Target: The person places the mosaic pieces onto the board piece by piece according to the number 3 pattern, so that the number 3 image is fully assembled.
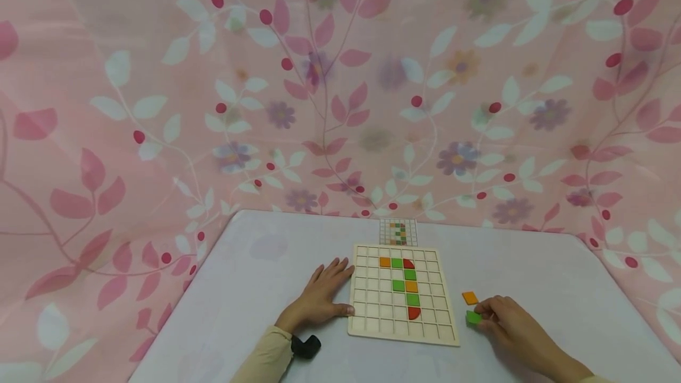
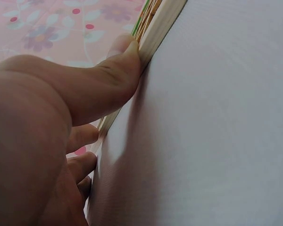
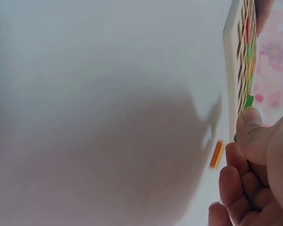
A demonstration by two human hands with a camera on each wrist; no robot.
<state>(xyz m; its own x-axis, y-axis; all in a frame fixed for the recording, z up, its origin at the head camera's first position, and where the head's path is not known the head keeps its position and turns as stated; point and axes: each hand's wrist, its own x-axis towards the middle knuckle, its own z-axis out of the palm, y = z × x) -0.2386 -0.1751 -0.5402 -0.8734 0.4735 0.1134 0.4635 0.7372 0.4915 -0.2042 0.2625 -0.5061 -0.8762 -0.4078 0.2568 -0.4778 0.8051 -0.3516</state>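
Note:
A wooden grid board lies on the table, with several green, orange and red tiles set in its cells. My left hand rests at the board's left edge, fingers spread; in the left wrist view the thumb touches the board's side. To the right of the board, my right hand pinches a green square tile between thumb and fingers. Just beyond that tile, an orange square tile lies on the table; the right wrist view shows the orange tile below the pinching fingers.
Behind the board lies a small printed pattern card with a coloured grid. The white-covered table ends at a pink floral curtain. A black strap-like piece is at the left wrist.

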